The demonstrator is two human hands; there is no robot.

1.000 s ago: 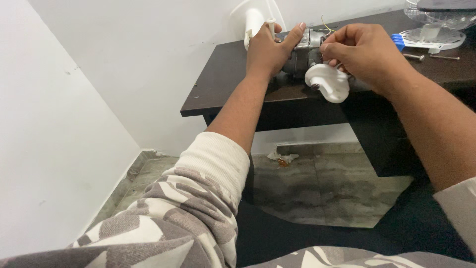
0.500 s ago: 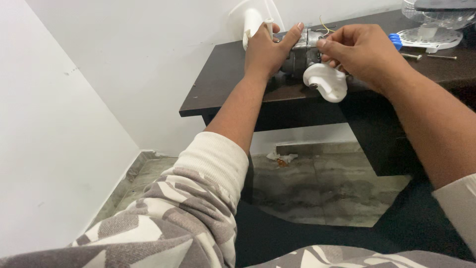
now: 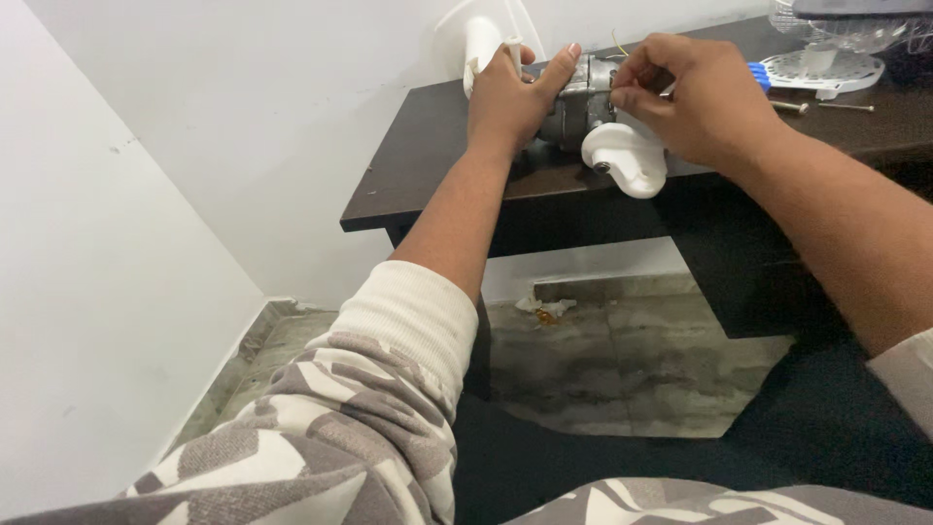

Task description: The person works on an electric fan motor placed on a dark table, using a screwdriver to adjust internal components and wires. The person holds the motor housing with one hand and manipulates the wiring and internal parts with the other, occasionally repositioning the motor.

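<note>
While left hand [image 3: 513, 97] wraps closed round grey motor [image 3: 580, 99], right hand [image 3: 692, 107] pinches its top, at 3 o'clock; white bracket [image 3: 627, 158] below.

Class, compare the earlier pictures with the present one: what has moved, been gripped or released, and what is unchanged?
Very little has changed. The left hand still clasps the grey metal motor on the dark table, and the right hand still pinches at its top above the white plastic mount. Nothing was taken up or let go. Only the view drifted slightly; the screws lie as before.
</note>
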